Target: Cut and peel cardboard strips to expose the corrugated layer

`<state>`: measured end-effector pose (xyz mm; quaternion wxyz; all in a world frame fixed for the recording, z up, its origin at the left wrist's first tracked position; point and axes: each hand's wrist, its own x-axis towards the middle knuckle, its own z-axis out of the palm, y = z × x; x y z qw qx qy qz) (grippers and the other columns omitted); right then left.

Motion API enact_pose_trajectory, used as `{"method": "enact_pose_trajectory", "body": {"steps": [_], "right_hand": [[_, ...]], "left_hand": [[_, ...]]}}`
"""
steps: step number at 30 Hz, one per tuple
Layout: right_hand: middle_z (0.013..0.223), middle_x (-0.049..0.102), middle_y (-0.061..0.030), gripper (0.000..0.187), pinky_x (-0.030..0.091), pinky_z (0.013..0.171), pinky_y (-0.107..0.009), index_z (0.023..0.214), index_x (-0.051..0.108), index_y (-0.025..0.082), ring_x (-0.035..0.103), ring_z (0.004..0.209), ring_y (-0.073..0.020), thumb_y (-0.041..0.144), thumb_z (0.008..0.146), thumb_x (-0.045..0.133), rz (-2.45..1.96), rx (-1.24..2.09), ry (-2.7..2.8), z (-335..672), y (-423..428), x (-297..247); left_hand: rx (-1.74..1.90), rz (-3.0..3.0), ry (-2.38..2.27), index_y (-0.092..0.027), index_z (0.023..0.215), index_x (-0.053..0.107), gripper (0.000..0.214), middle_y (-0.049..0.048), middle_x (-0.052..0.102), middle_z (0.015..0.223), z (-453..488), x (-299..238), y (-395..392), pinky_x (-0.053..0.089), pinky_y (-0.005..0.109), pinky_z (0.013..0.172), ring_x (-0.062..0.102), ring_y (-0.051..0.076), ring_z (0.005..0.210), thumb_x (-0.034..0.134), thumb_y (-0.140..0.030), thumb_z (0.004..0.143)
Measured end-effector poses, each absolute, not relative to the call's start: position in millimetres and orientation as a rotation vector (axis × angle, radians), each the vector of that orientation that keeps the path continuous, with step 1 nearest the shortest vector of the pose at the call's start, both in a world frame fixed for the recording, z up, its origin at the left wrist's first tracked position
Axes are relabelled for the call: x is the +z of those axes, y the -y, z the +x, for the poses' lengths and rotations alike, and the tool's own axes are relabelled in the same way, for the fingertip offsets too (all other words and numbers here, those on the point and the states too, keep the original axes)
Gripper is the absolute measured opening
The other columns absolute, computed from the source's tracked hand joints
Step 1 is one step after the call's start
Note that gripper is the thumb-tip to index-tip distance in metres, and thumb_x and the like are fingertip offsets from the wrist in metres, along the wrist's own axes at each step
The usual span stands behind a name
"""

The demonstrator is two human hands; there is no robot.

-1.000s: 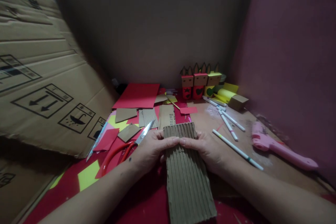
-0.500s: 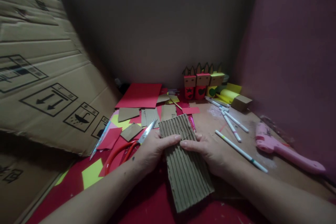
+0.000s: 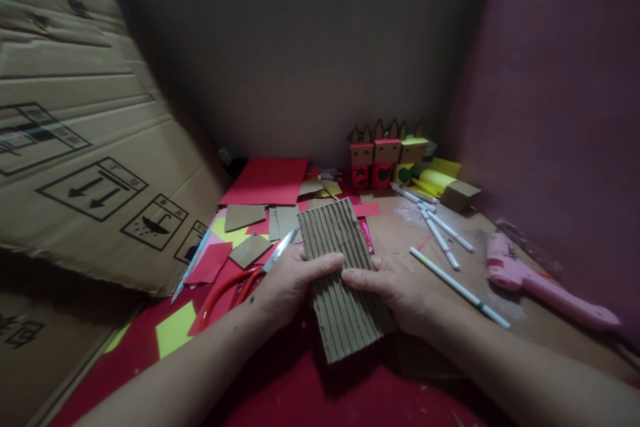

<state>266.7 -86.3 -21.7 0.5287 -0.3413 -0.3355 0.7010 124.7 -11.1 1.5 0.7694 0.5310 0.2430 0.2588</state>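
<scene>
A ridged piece of corrugated cardboard (image 3: 345, 313) is held between both hands above the red table surface. My left hand (image 3: 295, 280) grips its left edge, thumb lying across the ridges. On the right edge, my right hand (image 3: 387, 287) has its thumb on top too, nearly touching the other thumb. The fingers of both hands are hidden behind the sheet. Red-handled scissors (image 3: 250, 278) lie just left of my left hand, their blades pointing up towards the cardboard.
Along the left stands a large cardboard box (image 3: 115, 167). Paper scraps and a red sheet (image 3: 267, 181) lie behind the scissors. At the back stand three decorated paper figures (image 3: 384, 163). White markers (image 3: 457, 287) and a pink glue gun (image 3: 545, 283) lie on the right.
The cardboard has tipped: its far edge sits higher in view and its near edge has moved up, so it looks shorter. Both hands keep nearly the same place and hold.
</scene>
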Motion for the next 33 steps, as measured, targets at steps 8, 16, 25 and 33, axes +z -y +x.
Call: {"method": "enact_pose_trajectory", "body": {"steps": [8, 16, 25, 33], "right_hand": [[0.061, 0.064, -0.0088, 0.032, 0.046, 0.04, -0.024, 0.082, 0.062, 0.006, 0.06, 0.046, -0.0157, 0.037, 0.072, 0.063, -0.814, 1.778, 0.954, 270, 84, -21], [0.052, 0.062, -0.0069, 0.033, 0.043, 0.03, -0.018, 0.072, 0.06, 0.006, 0.056, 0.035, -0.0126, 0.039, 0.07, 0.061, -0.829, 1.712, 0.963, 267, 81, -25], [0.06, 0.066, -0.0099, 0.031, 0.049, 0.036, -0.022, 0.074, 0.06, 0.005, 0.061, 0.042, -0.0153, 0.035, 0.067, 0.065, -0.781, 1.799, 0.984, 270, 81, -23], [0.05, 0.063, -0.0063, 0.028, 0.044, 0.032, -0.018, 0.069, 0.059, 0.007, 0.057, 0.035, -0.0124, 0.035, 0.067, 0.063, -0.88, 1.629, 0.889, 268, 79, -22]], "left_hand": [[0.665, 1.143, -0.576, -0.012, 0.095, 0.063, 0.023, 0.0104, 0.07, 0.087, 123, 9, 12, 0.053, 0.033, 0.067, 0.066, 0.022, 0.072, 0.065, -0.021, 0.073], [0.479, 1.21, -0.421, -0.01, 0.096, 0.061, 0.022, 0.0129, 0.068, 0.079, 122, 12, 17, 0.051, 0.032, 0.051, 0.064, 0.022, 0.057, 0.056, -0.024, 0.079], [0.571, 1.2, -0.528, -0.011, 0.089, 0.062, 0.019, 0.0103, 0.068, 0.081, 120, 18, 12, 0.051, 0.031, 0.062, 0.064, 0.02, 0.066, 0.063, -0.018, 0.072], [0.476, 1.314, -0.52, -0.009, 0.082, 0.065, 0.019, 0.0088, 0.066, 0.069, 120, 9, 9, 0.045, 0.027, 0.058, 0.06, 0.017, 0.061, 0.062, -0.027, 0.076]]}}
